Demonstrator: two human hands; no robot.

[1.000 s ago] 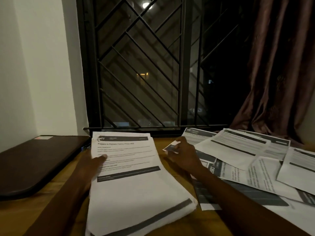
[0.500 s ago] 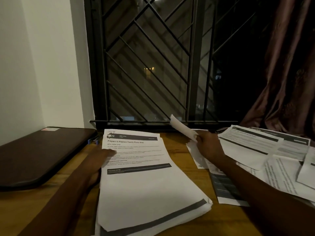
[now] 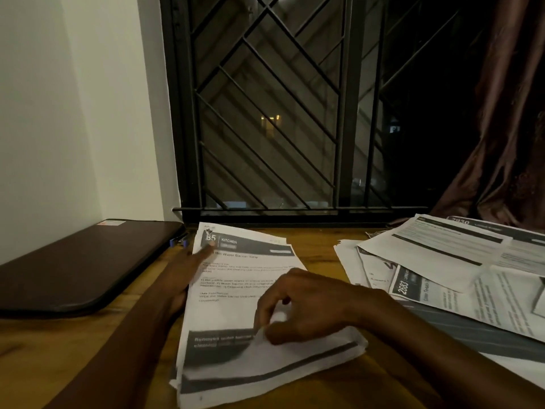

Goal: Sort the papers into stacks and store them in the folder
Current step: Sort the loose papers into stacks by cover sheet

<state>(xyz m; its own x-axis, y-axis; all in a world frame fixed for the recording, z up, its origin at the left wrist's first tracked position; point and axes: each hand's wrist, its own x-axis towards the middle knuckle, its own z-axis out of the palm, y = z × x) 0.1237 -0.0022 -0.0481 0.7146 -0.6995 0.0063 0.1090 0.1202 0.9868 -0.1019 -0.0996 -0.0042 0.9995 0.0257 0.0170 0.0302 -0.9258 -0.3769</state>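
Stack (image 3: 265,376): desk (image 3: 318,246) centre.
Left grip (image 3: 182,270): released, fingers flat on stack's 9 o'clock edge.
Right grip (image 3: 303,302): pinching top sheet (image 3: 233,290).
Folder (image 3: 82,267): 9 o'clock of stack.
Loose papers (image 3: 442,261): 3 o'clock.

A black window grille (image 3: 265,113) is standing beyond the left hand (image 3: 180,276), a brown curtain (image 3: 501,143) hanging far beyond the right hand (image 3: 298,302).

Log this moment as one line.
phase: sorting | left hand: resting on stack's left edge | right hand: pinching KITCHEN sheet atop stack | loose papers: right | folder: closed, left
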